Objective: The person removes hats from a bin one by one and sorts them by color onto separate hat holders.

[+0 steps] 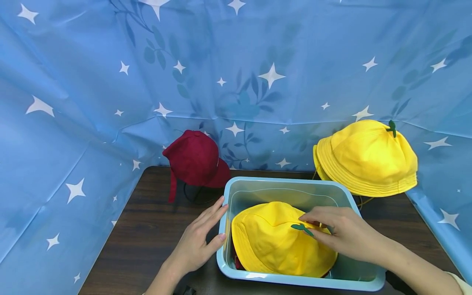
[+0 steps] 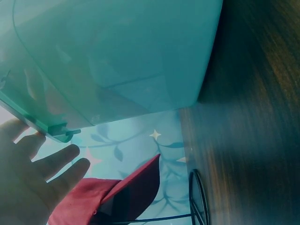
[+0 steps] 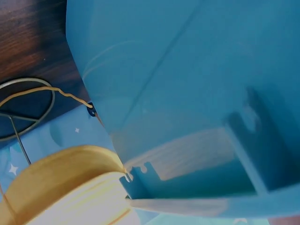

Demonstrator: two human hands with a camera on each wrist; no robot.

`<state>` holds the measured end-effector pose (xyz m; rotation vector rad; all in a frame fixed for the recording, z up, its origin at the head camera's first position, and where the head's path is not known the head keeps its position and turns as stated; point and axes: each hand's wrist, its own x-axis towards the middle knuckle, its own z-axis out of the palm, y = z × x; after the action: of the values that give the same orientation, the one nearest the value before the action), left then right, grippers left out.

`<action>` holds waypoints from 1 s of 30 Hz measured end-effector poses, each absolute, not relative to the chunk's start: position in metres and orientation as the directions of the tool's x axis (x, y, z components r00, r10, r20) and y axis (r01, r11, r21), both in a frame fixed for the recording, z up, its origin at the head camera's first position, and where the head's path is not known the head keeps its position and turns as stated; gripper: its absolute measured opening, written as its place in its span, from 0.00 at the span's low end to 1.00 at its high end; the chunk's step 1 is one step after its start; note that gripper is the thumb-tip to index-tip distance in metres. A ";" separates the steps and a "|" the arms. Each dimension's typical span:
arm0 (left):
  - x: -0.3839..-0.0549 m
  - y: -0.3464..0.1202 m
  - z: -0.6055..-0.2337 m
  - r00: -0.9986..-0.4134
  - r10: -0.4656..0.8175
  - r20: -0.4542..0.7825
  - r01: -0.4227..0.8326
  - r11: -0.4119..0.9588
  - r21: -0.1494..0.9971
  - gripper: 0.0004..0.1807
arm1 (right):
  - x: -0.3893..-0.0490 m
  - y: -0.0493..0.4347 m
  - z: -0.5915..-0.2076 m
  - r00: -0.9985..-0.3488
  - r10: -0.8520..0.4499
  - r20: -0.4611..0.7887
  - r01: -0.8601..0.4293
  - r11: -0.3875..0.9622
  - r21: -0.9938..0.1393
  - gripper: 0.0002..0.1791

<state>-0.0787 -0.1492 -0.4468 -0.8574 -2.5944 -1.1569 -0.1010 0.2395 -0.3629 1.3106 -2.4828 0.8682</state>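
A yellow bucket hat (image 1: 273, 241) with a green leaf sprout (image 1: 302, 228) on its crown lies in a light-blue plastic bin (image 1: 295, 280). From the right, my right hand (image 1: 341, 231) reaches over the bin and pinches the top of this hat beside the sprout, thumb and fingers on either side. My left hand (image 1: 199, 237) touches the bin's left rim, fingers extended. In the left wrist view, its spread fingers (image 2: 58, 161) are at the rim. Some dark red material (image 1: 237, 260) shows under the hat's left brim.
A dark red cap (image 1: 195, 157) sits on a wire stand (image 2: 199, 197) behind the bin's left corner. Another yellow bucket hat (image 1: 368, 159) is raised on a stand at the back right. A blue star-patterned cloth (image 1: 203, 53) surrounds the dark wooden table (image 1: 147, 229).
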 end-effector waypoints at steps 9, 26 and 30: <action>-0.079 -0.149 -0.447 -0.817 0.436 0.378 0.573 0.532 0.623 0.33 | -0.104 0.244 -0.350 -0.566 -0.687 0.457 -0.823 0.441 -0.357 0.10; -0.080 -0.149 -0.446 -0.811 0.435 0.391 0.582 0.531 0.616 0.34 | -0.107 0.252 -0.322 -0.589 -0.643 0.489 -0.807 0.493 -0.325 0.11; -0.080 -0.149 -0.446 -0.816 0.432 0.383 0.574 0.531 0.624 0.34 | -0.108 0.255 -0.312 -0.578 -0.625 0.524 -0.814 0.479 -0.328 0.20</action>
<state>-0.0797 -0.1492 -0.4464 -0.8588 -2.5862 -1.1549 -0.1080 0.2554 -0.3125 1.2136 -2.3970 0.7956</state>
